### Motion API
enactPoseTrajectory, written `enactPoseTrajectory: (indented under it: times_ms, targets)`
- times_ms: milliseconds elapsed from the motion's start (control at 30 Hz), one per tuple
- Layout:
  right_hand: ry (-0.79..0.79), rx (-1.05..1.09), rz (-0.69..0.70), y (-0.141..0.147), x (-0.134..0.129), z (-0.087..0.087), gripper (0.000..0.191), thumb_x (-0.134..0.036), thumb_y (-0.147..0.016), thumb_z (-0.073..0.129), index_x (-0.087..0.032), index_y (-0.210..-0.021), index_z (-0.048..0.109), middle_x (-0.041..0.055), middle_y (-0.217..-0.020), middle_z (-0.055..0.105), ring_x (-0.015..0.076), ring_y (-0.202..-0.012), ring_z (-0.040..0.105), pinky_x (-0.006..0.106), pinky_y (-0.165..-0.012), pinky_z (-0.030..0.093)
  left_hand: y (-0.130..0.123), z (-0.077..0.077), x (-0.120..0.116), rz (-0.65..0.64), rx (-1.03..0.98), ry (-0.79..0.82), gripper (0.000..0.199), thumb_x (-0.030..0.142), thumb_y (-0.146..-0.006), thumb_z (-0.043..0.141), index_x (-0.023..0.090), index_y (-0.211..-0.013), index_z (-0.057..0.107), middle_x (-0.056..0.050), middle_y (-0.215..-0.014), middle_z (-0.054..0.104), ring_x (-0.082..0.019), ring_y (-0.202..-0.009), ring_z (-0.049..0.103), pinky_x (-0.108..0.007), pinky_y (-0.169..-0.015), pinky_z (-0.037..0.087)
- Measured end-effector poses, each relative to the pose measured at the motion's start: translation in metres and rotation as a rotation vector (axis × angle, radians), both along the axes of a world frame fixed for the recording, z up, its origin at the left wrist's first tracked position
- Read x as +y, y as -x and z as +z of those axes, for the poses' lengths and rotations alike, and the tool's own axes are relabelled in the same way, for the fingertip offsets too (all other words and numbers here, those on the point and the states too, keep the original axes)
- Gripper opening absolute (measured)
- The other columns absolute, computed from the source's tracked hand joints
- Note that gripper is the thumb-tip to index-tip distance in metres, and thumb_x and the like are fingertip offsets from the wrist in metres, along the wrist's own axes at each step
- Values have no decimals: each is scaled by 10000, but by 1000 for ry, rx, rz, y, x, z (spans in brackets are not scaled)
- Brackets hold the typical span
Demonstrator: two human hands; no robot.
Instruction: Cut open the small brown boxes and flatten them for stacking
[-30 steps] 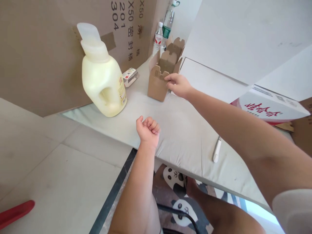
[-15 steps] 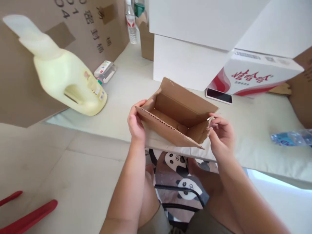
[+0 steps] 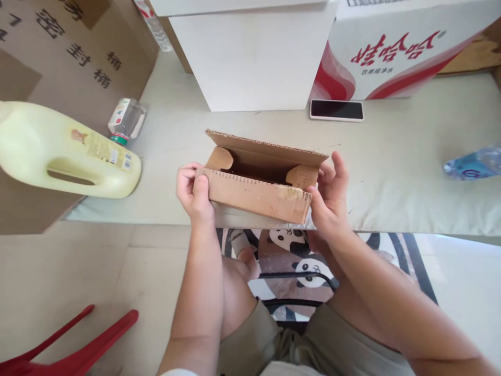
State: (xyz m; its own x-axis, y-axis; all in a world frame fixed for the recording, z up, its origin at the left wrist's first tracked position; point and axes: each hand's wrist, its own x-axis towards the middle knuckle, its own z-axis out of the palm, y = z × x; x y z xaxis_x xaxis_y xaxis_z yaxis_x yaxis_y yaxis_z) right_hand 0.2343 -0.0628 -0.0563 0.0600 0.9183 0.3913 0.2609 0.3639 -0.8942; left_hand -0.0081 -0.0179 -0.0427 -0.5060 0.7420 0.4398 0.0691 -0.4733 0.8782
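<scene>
A small brown cardboard box (image 3: 254, 196) is held between my two hands near the front edge of the padded surface. Its far long flap stands up, and the end flaps are folded inward over the dark inside. My left hand (image 3: 195, 193) grips the left end, thumb on the front panel and fingers behind the corner. At the right end, my right hand (image 3: 331, 196) has its thumb against the front corner, with some fingers behind the box and one finger raised.
A pale yellow jug (image 3: 66, 151) and a clear bottle with a green cap (image 3: 127, 120) lie at left. Behind are a white box (image 3: 250, 62), a printed carton (image 3: 383, 57) and a phone (image 3: 336, 110). A blue-labelled bottle (image 3: 472, 164) lies at right; red chair parts (image 3: 94, 344) stand lower left.
The box has tilted so its front panel shows more, and its end flaps now fold inward. Both hands have shifted left with it. The whole view has turned and moved too.
</scene>
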Motion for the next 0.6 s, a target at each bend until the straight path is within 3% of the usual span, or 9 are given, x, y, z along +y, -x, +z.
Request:
enactPoseTrajectory:
  times_ms: [67,133,200,267,433,600]
  targets:
    - [-9,10,-27,2,-2,1,639,-422,-1015,434,-434,-1579,134,74,-1527,487,253,-1418,517,537,-1196,430,-1,0,1,-24,20,-24,158,345,-834,677,207,-806,604,-34,-913,598,-161,-879,578,-266,-873,483]
    - [-31,-7,-33,2,-4,3,515,-407,-1021,431,-423,-1520,303,65,-1501,508,251,-1437,493,538,-1220,400,-2,0,2,-32,23,-38,172,340,-826,688,216,-939,650,-26,-925,606,-155,-878,586,-265,-873,483]
    - [-58,-36,-44,2,-3,3,332,-405,-1021,430,-379,-1340,518,57,-1456,538,262,-1446,476,548,-1245,355,-1,-1,2,-18,26,-28,284,355,-808,702,224,-1058,665,-22,-929,605,-160,-898,602,-280,-900,489]
    - [-81,-40,-59,1,-3,3,276,-436,-1024,394,-337,-1171,604,54,-1416,555,276,-1434,480,556,-1249,338,3,-2,3,-7,51,16,360,382,-798,704,227,-1122,681,-32,-969,612,-182,-969,627,-321,-965,495]
    - [-93,-67,-81,2,-1,2,283,-486,-1004,393,-309,-1079,600,67,-1406,548,300,-1409,496,571,-1212,372,16,-5,4,-82,194,89,265,354,-807,668,213,-991,796,-63,-1162,653,-258,-1217,610,-438,-1167,411]
    - [-115,-82,-87,3,-1,4,258,-458,-1008,407,-304,-1061,607,69,-1397,561,289,-1408,499,556,-1214,367,15,-2,2,-98,173,77,231,253,-802,617,217,-892,827,-64,-1110,703,-257,-1200,636,-446,-1173,420]
